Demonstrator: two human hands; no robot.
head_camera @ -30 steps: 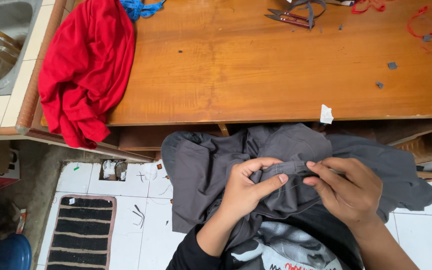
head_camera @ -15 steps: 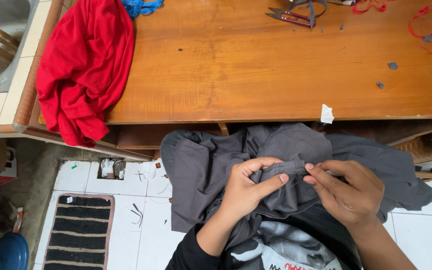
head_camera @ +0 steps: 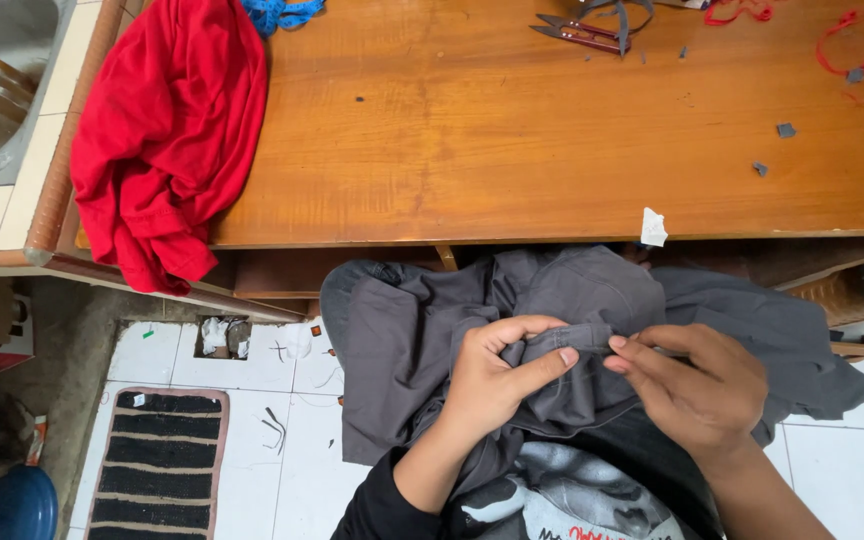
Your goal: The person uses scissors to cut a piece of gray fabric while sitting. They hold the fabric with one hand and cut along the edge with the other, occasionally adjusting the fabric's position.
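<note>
Both hands work a grey garment [head_camera: 592, 300] draped over the lap, just below the wooden surface [head_camera: 512, 130]. The left hand [head_camera: 497, 375] pinches a folded seam between thumb and curled fingers [head_camera: 552, 360]; the right hand [head_camera: 697, 385] nips the same edge, fingertips pressed together.

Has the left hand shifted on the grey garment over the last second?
No. The left hand pinches the grey garment at the same spot below the wooden table's edge, facing the right hand, as before.
</note>
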